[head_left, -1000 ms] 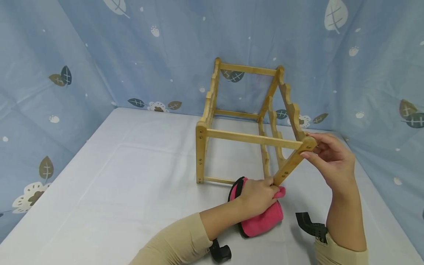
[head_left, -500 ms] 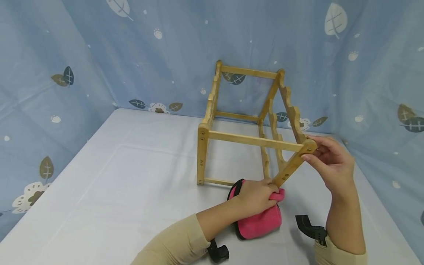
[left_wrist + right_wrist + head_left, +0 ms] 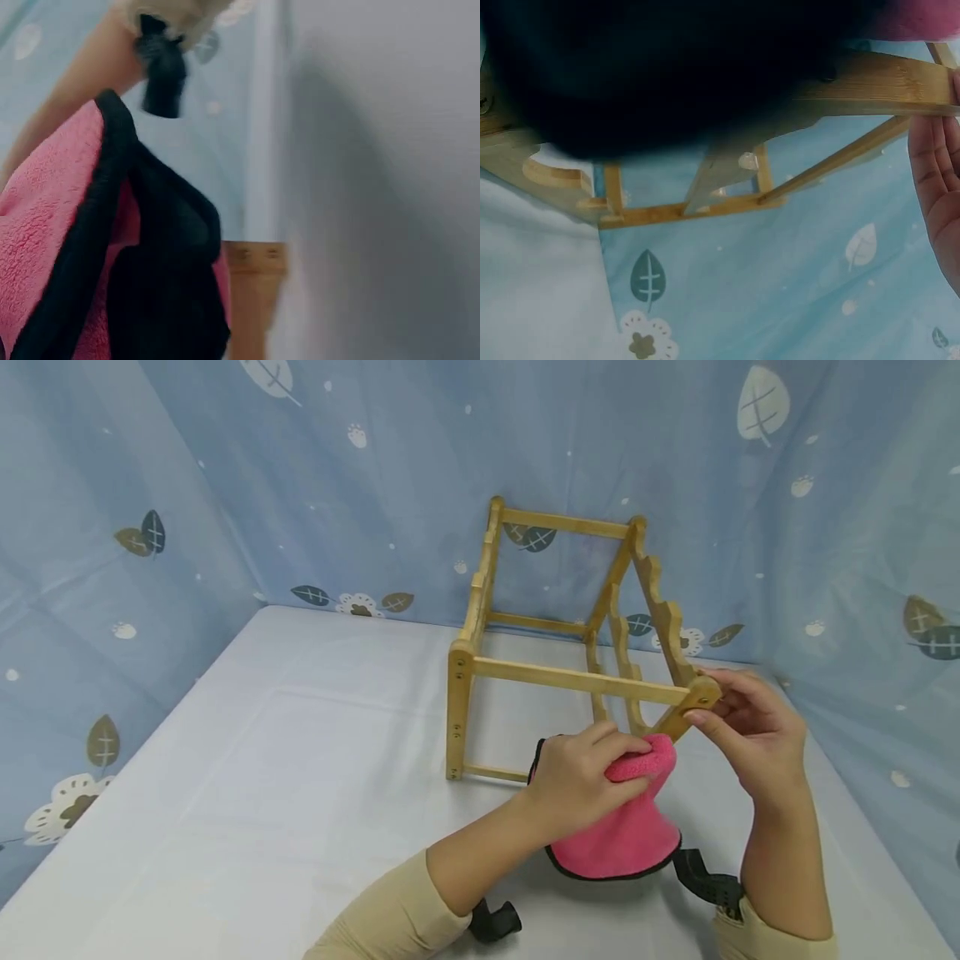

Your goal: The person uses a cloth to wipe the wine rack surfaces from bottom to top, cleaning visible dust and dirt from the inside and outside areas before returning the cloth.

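My left hand (image 3: pixel 573 783) grips a bunched pink cloth (image 3: pixel 618 842) with black edging, held against the near right upright of a wooden rack (image 3: pixel 581 678). The cloth's lower part hangs down and spreads toward me, covering the foot of that upright. In the left wrist view the fuzzy pink cloth (image 3: pixel 45 232) fills the left side and hides my left fingers. My right hand (image 3: pixel 761 739) pinches the rack's near right top corner between thumb and fingers. Its fingers also show in the right wrist view, beside the wooden bar (image 3: pixel 900 82).
The rack stands on a white-covered table (image 3: pixel 300 777), with scalloped rails along its sides. A blue curtain (image 3: pixel 375 468) with leaf prints hangs behind and at both sides. Black straps stick out at both wrists. A dark blurred shape covers the top of the right wrist view.
My left hand has moved up along the near right upright with the cloth, which now hangs more unfolded. The right hand and the rack stay in place.
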`<state>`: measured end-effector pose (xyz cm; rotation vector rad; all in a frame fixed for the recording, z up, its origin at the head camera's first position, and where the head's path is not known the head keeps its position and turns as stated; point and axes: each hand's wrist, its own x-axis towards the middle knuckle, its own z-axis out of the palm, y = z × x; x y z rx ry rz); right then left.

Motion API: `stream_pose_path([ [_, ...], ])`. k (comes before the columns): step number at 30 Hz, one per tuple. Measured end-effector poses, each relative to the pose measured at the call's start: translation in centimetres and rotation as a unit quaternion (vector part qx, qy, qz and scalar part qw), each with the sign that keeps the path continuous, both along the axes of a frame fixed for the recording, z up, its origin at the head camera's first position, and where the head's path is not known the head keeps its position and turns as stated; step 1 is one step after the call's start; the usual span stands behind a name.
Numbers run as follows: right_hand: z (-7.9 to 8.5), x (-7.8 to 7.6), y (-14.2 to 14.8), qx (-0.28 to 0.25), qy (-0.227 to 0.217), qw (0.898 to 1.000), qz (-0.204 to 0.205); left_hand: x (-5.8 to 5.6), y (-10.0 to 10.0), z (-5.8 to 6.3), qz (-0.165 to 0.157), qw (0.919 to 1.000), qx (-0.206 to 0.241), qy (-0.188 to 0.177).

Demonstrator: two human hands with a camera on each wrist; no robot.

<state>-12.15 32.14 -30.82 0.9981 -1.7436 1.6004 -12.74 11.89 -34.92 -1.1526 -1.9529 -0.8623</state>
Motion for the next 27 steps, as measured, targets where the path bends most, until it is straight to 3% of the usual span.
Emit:
stream_pose_path([
  [4,-0.1,0.1,-0.1,0.000,-0.003,1.000,0.006,-0.3,-0.2,1.7,0.004,0.9989,0.032,0.033],
  [11,-0.3,0.3,-0.1,-0.003,-0.007,1.000,0.000,-0.1,0.3,4.0,0.072,0.9948,-0.005,0.071],
  [16,-0.2,0.2,0.0,-0.005,-0.005,1.000,0.001,0.1,0.8,4.2,0.115,0.9894,-0.014,0.087],
  [27,-0.3,0.3,0.3,0.004,-0.021,1.000,-0.023,-0.1,0.9,4.2,0.114,0.9918,0.006,0.058],
])
